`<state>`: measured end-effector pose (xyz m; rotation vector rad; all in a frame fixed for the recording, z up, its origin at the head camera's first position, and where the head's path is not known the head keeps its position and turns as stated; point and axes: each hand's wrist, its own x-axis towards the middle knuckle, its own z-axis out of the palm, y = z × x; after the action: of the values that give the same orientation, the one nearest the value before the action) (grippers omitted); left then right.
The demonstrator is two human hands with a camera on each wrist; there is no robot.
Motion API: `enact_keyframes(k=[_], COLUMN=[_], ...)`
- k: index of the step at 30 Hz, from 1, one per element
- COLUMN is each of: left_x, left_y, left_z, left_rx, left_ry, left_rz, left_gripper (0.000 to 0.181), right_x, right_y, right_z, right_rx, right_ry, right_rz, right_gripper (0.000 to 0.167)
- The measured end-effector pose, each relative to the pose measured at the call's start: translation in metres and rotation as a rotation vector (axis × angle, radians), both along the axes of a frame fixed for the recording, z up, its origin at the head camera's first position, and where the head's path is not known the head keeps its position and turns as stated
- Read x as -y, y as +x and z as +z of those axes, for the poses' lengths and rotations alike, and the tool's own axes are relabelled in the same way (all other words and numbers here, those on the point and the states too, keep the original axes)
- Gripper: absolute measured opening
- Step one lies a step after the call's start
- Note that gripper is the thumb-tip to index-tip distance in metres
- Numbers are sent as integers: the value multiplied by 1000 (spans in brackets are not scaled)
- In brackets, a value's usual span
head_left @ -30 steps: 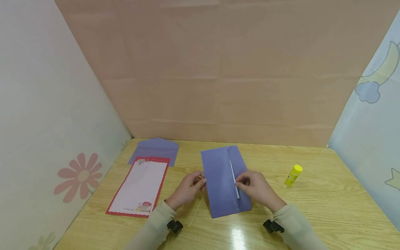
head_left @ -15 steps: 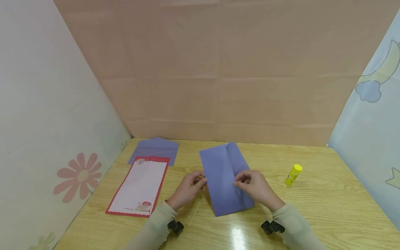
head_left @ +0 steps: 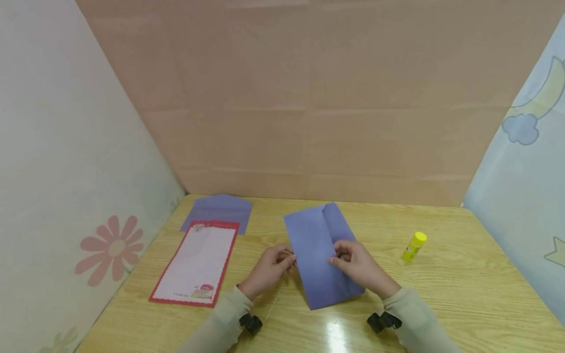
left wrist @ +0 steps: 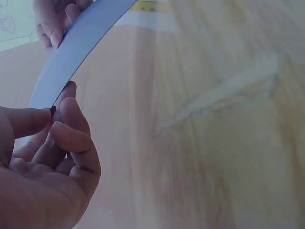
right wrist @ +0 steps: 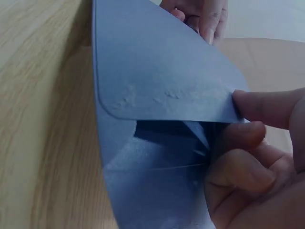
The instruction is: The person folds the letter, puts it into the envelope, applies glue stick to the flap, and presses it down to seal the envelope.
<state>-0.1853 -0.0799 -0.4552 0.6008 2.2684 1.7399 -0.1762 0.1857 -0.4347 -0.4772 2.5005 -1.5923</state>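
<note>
A blue-purple envelope [head_left: 313, 264] is held tilted above the table between both hands. My left hand [head_left: 270, 267] pinches its left edge between thumb and fingers, which the left wrist view shows close up. At the mouth, my right hand [head_left: 359, 264] grips the front panel's edge, thumb on the outside and fingertips at the opening. The right wrist view shows a dark gap under the panel [right wrist: 162, 71], which has rough whitish patches along its edge. The unfolded flap [head_left: 339, 226] extends to the right. What lies deep inside is hidden.
A red-bordered sheet of letter paper [head_left: 198, 262] lies at the left, overlapping a second blue-purple envelope [head_left: 222, 211]. A yellow glue stick [head_left: 414, 246] stands at the right on the wooden table [head_left: 463, 284]. Near my left hand is a thin pale strip [head_left: 274, 303].
The white paper edge seen in the envelope's mouth has gone out of sight. My right fingers have shifted onto the mouth's edge, and the envelope has moved slightly right and turned a little.
</note>
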Motion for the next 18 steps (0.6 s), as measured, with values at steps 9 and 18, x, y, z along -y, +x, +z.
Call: enact_keyframes(k=[9, 18], left_x=[-1, 8], left_y=[3, -4], left_z=[1, 4], left_rx=[29, 49], left_ry=[-11, -11], left_rz=[2, 18], left_gripper=[14, 21], right_x=[1, -2], right_y=[1, -3], right_z=[4, -1], right_rx=[49, -44], right_ry=[-11, 47], right_rz=[-88, -94], right_gripper=[35, 33])
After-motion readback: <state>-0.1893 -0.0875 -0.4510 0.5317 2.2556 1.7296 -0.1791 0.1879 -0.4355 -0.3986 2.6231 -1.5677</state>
